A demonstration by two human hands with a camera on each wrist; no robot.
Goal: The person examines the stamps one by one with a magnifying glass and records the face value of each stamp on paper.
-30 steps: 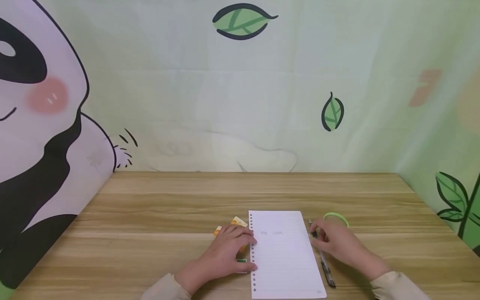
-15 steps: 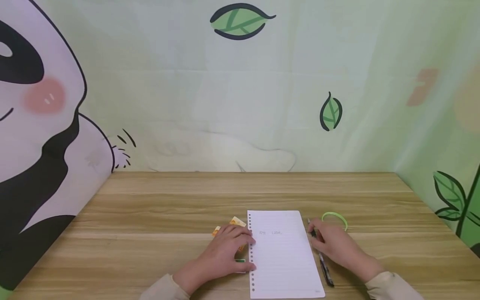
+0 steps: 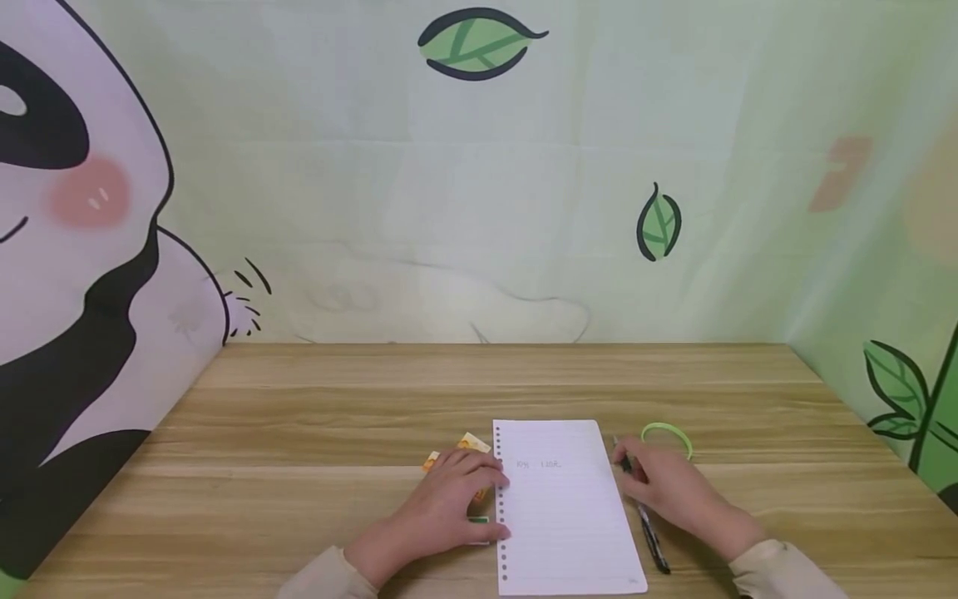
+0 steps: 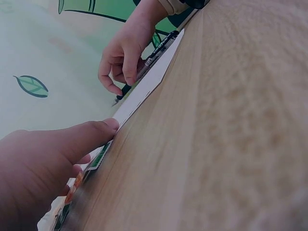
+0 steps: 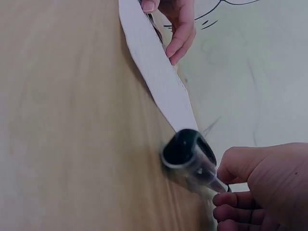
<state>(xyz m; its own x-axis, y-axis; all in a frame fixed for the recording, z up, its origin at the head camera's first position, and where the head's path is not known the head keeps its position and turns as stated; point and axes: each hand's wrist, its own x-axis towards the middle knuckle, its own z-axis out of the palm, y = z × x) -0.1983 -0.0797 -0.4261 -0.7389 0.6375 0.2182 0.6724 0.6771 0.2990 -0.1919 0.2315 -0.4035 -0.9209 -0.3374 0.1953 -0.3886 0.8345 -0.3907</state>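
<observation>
A white lined sheet of paper (image 3: 569,524), holes along its left edge, lies flat on the wooden table with faint handwriting near its top. Spread fingers of my left hand (image 3: 449,507) rest by that edge, thumb and a fingertip touching the paper. On the paper's right, my right hand (image 3: 677,491) pinches a pen (image 3: 653,537) with clear barrel and black ends near its far end; its near end shows close up in the right wrist view. Partly hidden under my left hand are orange-and-yellow printed pieces (image 3: 475,442) and a green-and-white item (image 3: 479,521).
A bright green ring-shaped thing (image 3: 669,429) lies just beyond my right hand, partly hidden by it. The wooden table (image 3: 337,408) ends at a backdrop (image 3: 449,191) printed with leaves and a panda.
The view shifts slightly. My right hand moves a little to the left and the pen's near end swings slightly away from the paper. My left hand stays on the paper's edge.
</observation>
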